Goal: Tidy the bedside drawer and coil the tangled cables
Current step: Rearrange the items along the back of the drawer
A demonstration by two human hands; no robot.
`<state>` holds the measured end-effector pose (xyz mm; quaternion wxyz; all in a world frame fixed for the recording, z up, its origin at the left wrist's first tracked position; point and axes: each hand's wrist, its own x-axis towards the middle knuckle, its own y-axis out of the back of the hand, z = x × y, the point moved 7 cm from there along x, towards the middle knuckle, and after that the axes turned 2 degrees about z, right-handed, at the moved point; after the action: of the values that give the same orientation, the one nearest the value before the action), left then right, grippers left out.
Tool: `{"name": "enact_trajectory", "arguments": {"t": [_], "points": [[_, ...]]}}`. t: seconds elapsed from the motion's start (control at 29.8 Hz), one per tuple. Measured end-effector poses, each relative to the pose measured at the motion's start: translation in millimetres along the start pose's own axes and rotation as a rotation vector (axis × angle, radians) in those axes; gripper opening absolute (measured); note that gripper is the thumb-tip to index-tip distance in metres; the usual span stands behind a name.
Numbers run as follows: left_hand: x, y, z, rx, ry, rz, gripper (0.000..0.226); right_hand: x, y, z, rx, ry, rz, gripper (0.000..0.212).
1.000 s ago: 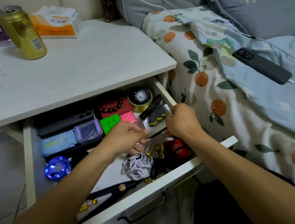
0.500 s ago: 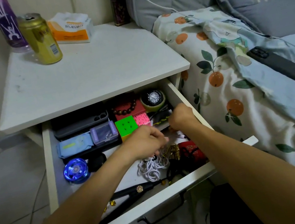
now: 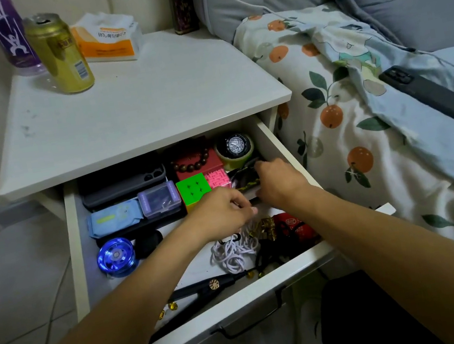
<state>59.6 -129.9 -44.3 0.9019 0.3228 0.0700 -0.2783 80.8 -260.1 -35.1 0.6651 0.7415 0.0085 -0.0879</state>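
The white bedside drawer (image 3: 78, 256) stands pulled open and full of small items. A tangled white cable (image 3: 233, 254) lies near its front, beside gold clips (image 3: 266, 226) and a red pouch (image 3: 296, 226). My right hand (image 3: 278, 182) grips a black packet with yellow marks (image 3: 243, 179) at the back right, next to a pink maze cube (image 3: 217, 178). My left hand (image 3: 220, 213) has curled fingers that pinch the packet's near edge, just above the cable. Neither hand touches the cable.
In the drawer are a green cube (image 3: 193, 188), purple box (image 3: 159, 202), blue packet (image 3: 115, 219), dark phone case (image 3: 122, 183), blue yo-yo (image 3: 116, 257), watch (image 3: 234, 145) and black hair iron (image 3: 198, 292). A gold can (image 3: 59, 52) and tissues (image 3: 107, 38) stand on top. A phone (image 3: 426, 93) lies on the bed.
Both hands moved toward the back right of the drawer, carrying the black packet from above the cable to beside the pink cube. The view shifted closer.
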Motion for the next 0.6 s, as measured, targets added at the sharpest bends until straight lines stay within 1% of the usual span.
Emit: {"name": "enact_trajectory", "arguments": {"t": [0.07, 0.1, 0.27, 0.34, 0.44, 0.54, 0.6], "points": [[-1.0, -0.5, 1.4, 0.007, -0.005, -0.007, 0.014, -1.1, -6.2, 0.4, -0.029, 0.016, -0.089, 0.035], [-1.3, -0.4, 2.0, 0.009, -0.007, -0.010, 0.015, -1.2, -7.0, 1.2, -0.047, 0.021, -0.108, 0.037], [-3.0, -0.4, 3.3, 0.042, -0.017, -0.015, 0.017, 0.8, -0.2, -4.5, -0.140, 0.071, -0.038, 0.035], [-3.2, 0.7, 3.5, 0.066, -0.025, -0.008, 0.018, 2.7, -1.4, -6.5, -0.119, 0.057, -0.040, 0.032], [-2.9, 2.1, 4.2, 0.107, -0.036, -0.001, 0.019, 2.8, -8.0, -3.6, -0.055, 0.016, -0.109, 0.031], [-3.8, -0.5, 2.3, 0.117, -0.030, -0.014, 0.021, 1.3, -16.6, -2.6, -0.022, 0.036, -0.185, 0.034], [-3.9, -0.6, 1.2, 0.116, -0.030, -0.015, 0.021, 0.4, -13.9, -3.9, 0.014, 0.053, -0.180, 0.036]]}}
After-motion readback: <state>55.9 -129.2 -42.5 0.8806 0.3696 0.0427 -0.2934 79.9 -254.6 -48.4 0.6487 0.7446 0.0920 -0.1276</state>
